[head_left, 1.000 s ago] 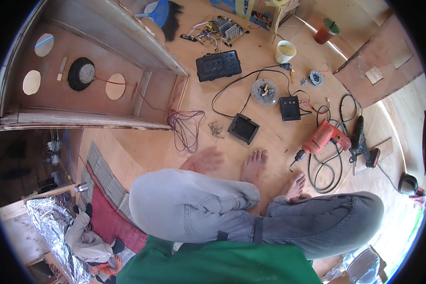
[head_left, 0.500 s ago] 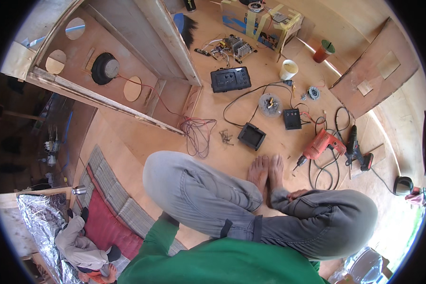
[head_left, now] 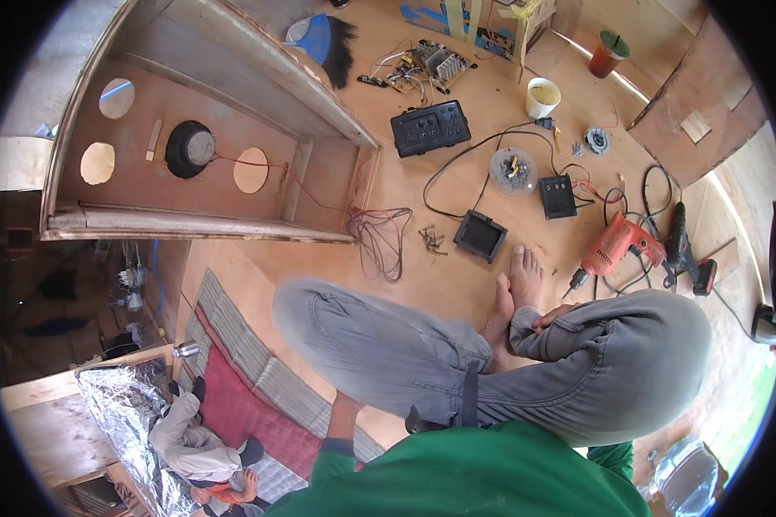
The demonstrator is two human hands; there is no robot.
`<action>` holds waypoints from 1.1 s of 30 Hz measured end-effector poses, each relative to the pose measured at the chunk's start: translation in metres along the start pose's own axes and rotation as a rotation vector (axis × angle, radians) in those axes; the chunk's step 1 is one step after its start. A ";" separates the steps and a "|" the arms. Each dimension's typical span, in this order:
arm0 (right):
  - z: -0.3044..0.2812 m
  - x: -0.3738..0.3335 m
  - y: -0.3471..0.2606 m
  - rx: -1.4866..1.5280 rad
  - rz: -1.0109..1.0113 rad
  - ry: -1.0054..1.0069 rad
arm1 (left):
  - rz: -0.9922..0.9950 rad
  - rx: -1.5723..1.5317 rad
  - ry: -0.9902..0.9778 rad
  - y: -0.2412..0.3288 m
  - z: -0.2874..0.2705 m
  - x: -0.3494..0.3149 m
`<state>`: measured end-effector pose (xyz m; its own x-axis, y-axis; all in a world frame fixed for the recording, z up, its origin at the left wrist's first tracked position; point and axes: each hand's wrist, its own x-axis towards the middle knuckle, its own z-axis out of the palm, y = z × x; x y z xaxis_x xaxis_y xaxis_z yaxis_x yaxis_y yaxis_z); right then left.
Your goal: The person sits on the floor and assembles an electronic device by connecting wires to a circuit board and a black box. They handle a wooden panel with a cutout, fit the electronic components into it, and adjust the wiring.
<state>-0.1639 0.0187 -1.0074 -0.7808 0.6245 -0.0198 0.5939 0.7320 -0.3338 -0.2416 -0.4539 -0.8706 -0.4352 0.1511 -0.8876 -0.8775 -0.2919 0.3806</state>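
I sit cross-legged on the plywood floor in grey trousers (head_left: 379, 353). Of my right hand (head_left: 553, 317), only part shows, the fingers curled round the lower trouser leg beside my bare feet (head_left: 524, 280). My left forearm (head_left: 343, 415) passes down behind the left thigh, which hides the hand. In front of my feet are a black open-topped square frame (head_left: 479, 236), a small pile of screws (head_left: 432, 240) and a black box with sockets (head_left: 558, 197). A red corded drill (head_left: 619, 245) lies to the right, with a black cordless drill (head_left: 683, 250) beside it.
A wooden cabinet (head_left: 207, 231) holding a speaker (head_left: 190, 148) stands left, with trailing red wire (head_left: 384, 241). Farther off are a black control panel (head_left: 431, 128), a circuit board (head_left: 440, 65), an ashtray (head_left: 513, 171), a white cup (head_left: 542, 98) and a broom (head_left: 326, 50). A person (head_left: 203, 444) sits lower left.
My view has shifted, so most things sit farther right in it. One foot now lies ahead of the other instead of side by side. More of my bare left forearm shows.
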 end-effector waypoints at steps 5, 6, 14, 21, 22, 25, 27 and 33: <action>-0.047 0.007 0.003 0.072 -0.108 -0.012 | 0.229 0.023 0.003 -0.001 0.005 -0.022; -0.073 0.010 0.012 0.305 -0.101 -0.229 | 0.294 0.010 -0.055 -0.004 0.007 -0.027; -0.161 0.134 -0.063 0.835 -0.346 -0.819 | 0.580 0.213 0.164 -0.006 0.031 -0.038; -0.062 0.150 -0.242 0.147 -0.601 -0.405 | 0.832 0.489 0.198 0.061 0.074 -0.063; -0.053 0.144 -0.253 0.134 -0.580 -0.398 | 0.826 0.578 0.252 0.066 0.081 -0.064; -0.028 0.118 -0.272 0.110 -0.550 -0.297 | 0.887 0.822 0.381 0.070 0.098 -0.055; -0.013 0.110 -0.269 0.084 -0.543 -0.193 | 0.932 0.959 0.481 0.070 0.109 -0.034; 0.019 0.122 -0.254 0.268 -0.598 -0.194 | 1.051 1.121 0.783 0.042 0.135 0.012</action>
<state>-0.4137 -0.0968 -0.9431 -0.9952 0.0550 0.0808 0.0001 0.8275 -0.5615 -0.3108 -0.3368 -0.8308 -0.9740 -0.2172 0.0647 -0.1539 0.8436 0.5144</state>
